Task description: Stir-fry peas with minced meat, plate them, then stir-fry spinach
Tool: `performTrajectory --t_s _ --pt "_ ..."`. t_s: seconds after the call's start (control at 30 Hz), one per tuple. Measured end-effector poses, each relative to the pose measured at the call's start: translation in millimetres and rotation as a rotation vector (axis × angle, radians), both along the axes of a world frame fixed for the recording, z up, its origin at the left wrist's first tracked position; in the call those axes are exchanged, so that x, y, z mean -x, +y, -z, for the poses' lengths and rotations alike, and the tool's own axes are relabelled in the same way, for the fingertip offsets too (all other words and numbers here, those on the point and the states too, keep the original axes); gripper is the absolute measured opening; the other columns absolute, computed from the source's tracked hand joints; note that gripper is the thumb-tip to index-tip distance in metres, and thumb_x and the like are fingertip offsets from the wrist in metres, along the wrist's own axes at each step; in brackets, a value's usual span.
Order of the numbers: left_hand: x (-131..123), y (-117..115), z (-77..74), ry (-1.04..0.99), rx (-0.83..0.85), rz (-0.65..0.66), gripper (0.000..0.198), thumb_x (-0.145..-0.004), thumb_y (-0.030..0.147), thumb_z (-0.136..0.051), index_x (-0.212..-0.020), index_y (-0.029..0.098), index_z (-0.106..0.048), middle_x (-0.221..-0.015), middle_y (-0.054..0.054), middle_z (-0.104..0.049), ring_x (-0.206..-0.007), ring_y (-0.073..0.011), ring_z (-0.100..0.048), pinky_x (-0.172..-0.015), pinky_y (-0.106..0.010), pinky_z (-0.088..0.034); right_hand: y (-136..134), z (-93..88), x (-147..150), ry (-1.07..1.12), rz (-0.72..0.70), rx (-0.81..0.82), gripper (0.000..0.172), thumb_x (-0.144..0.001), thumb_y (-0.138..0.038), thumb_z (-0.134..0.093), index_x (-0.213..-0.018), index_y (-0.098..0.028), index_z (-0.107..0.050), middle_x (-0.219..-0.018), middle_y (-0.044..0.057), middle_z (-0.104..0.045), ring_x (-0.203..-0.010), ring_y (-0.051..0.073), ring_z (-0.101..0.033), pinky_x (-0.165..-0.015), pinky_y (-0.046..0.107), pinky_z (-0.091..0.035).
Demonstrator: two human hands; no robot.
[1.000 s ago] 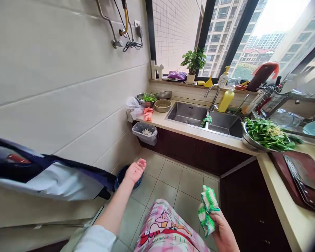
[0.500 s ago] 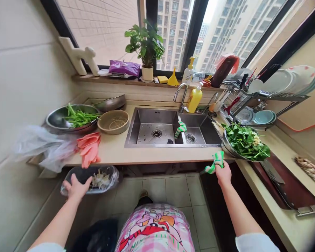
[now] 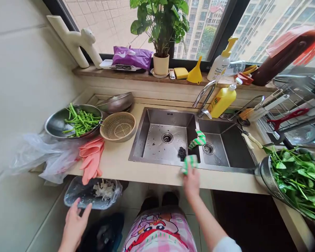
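My right hand (image 3: pixel 192 180) grips a green-and-white striped cloth (image 3: pixel 190 163) above the counter's front edge, just in front of the sink; both are blurred by motion. A second striped cloth (image 3: pixel 198 139) drapes over the divider of the double-basin steel sink (image 3: pixel 157 120). In the large basin, near that divider, lies a black scouring pad (image 3: pixel 182 153). Wet spots and dark bits dot the basin floor. My left hand (image 3: pixel 76 220) hangs with fingers apart and nothing in them, close to a plastic-lined bin (image 3: pixel 88 204) that contains pale scraps.
Left of the sink are a pan (image 3: pixel 54 122) of green stalks, a plastic basket (image 3: pixel 120 134), pink rubber gloves (image 3: pixel 91 161) and a plastic bag (image 3: pixel 55 154). To the right stands a colander (image 3: pixel 267 178) of leafy greens. A yellow bottle (image 3: pixel 222 101) stands behind the faucet (image 3: pixel 206 96).
My right hand has moved left with the striped cloth, from beside the colander to the front of the sink. My left hand has drawn back slightly toward me. The view has shifted closer to the counter.
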State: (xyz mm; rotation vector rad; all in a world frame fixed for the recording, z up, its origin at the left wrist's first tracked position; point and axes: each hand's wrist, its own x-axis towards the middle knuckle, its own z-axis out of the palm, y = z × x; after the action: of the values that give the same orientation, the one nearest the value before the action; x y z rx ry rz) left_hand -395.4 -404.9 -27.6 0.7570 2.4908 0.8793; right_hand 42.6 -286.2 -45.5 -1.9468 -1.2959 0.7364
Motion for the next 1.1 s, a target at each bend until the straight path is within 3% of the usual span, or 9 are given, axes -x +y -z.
performTrajectory --t_s 0.17,0.3,0.4,0.5,0.67,0.73,0.83,0.97,1.1 --pt "-49 16 -25.9 -0.262 -0.038 0.185 0.078 -0.053 0.062 -0.066 -0.12 0.026 -0.05 -0.147 -0.016 -0.042 -0.129 -0.0424 -0.046 -0.105 -0.055 -0.04 34 -22.1 197 0.271 -0.432 0.125 0.045 -0.072 -0.007 -0.051 -0.113 -0.02 -0.064 -0.11 0.012 -0.064 -0.104 0.028 -0.054 -0.095 0.047 -0.039" --pt "-79 55 -50.4 -0.32 -0.125 0.354 0.066 -0.055 0.061 -0.068 -0.113 0.033 -0.054 -0.139 -0.009 -0.051 -0.131 -0.0382 -0.045 -0.108 -0.053 -0.038 68 -36.7 236 0.508 -0.45 0.177 0.038 -0.066 -0.011 -0.059 -0.101 -0.021 -0.07 -0.1 0.005 -0.068 -0.093 0.024 -0.06 -0.089 0.039 -0.046" --pt "-123 94 -65.4 -0.436 -0.12 0.52 0.057 -0.054 0.059 -0.071 -0.104 0.034 -0.059 -0.122 -0.006 -0.064 -0.121 -0.0366 -0.054 -0.107 -0.049 -0.042 59 -35.4 172 0.692 -0.276 0.138 0.038 -0.065 -0.012 -0.057 -0.098 -0.022 -0.073 -0.099 0.002 -0.07 -0.095 0.022 -0.062 -0.089 0.036 -0.046" --pt "-208 128 -78.4 -0.628 -0.026 0.798 0.054 -0.053 0.053 -0.077 -0.099 0.028 -0.064 -0.106 -0.008 -0.069 -0.106 -0.0344 -0.062 -0.099 -0.047 -0.048 13 -30.3 57 0.876 -0.054 0.068 0.033 -0.072 -0.02 -0.055 -0.1 -0.019 -0.072 -0.092 0.003 -0.072 -0.085 0.019 -0.065 -0.077 0.033 -0.051" --pt "-419 155 -96.3 -0.866 0.186 1.32 0.044 -0.065 0.042 -0.076 -0.103 0.022 -0.065 -0.102 -0.009 -0.067 -0.104 -0.0275 -0.06 -0.093 -0.04 -0.048 -109 -24.0 -141 1.049 0.359 -0.109 0.035 -0.073 -0.033 -0.066 -0.104 -0.018 -0.07 -0.098 0.007 -0.073 -0.08 0.017 -0.068 -0.077 0.031 -0.053" --pt "-505 160 -98.5 -0.939 0.286 1.33 0.049 -0.072 0.044 -0.07 -0.113 0.02 -0.059 -0.113 -0.011 -0.063 -0.101 -0.0257 -0.059 -0.09 -0.041 -0.05 -158 -18.9 -200 1.27 0.735 -0.194 0.036 -0.058 -0.029 -0.081 -0.092 -0.019 -0.072 -0.089 0.004 -0.075 -0.075 0.016 -0.069 -0.075 0.028 -0.055" --pt "-604 168 -95.1 -1.004 0.388 1.326 0.064 -0.077 0.049 -0.065 -0.131 0.024 -0.044 -0.136 -0.015 -0.048 -0.101 -0.0252 -0.059 -0.079 -0.04 -0.055 -218 -10.5 -267 1.357 1.061 -0.313 0.039 -0.044 -0.023 -0.088 -0.079 -0.02 -0.072 -0.081 0.002 -0.075 -0.074 0.017 -0.07 -0.072 0.027 -0.057" --pt "-662 172 -86.5 -1.115 0.529 1.285 0.066 -0.076 0.047 -0.064 -0.135 0.032 -0.037 -0.132 -0.011 -0.055 -0.087 -0.0227 -0.065 -0.07 -0.041 -0.058 -249 -5.1 -332 1.297 1.21 -0.346 0.042 -0.038 -0.021 -0.089 -0.075 -0.022 -0.07 -0.075 -0.002 -0.074 -0.069 0.016 -0.07 -0.064 0.023 -0.058" --pt "-676 164 -81.9 -1.194 0.556 1.197 0.059 -0.078 0.033 -0.053 -0.133 0.024 -0.036 -0.105 -0.009 -0.065 -0.071 -0.0189 -0.066 -0.065 -0.04 -0.058 -227 -2.4 -364 1.223 1.091 -0.263 0.045 -0.041 -0.026 -0.088 -0.082 -0.02 -0.071 -0.082 0.001 -0.075 -0.073 0.018 -0.07 -0.067 0.026 -0.058"
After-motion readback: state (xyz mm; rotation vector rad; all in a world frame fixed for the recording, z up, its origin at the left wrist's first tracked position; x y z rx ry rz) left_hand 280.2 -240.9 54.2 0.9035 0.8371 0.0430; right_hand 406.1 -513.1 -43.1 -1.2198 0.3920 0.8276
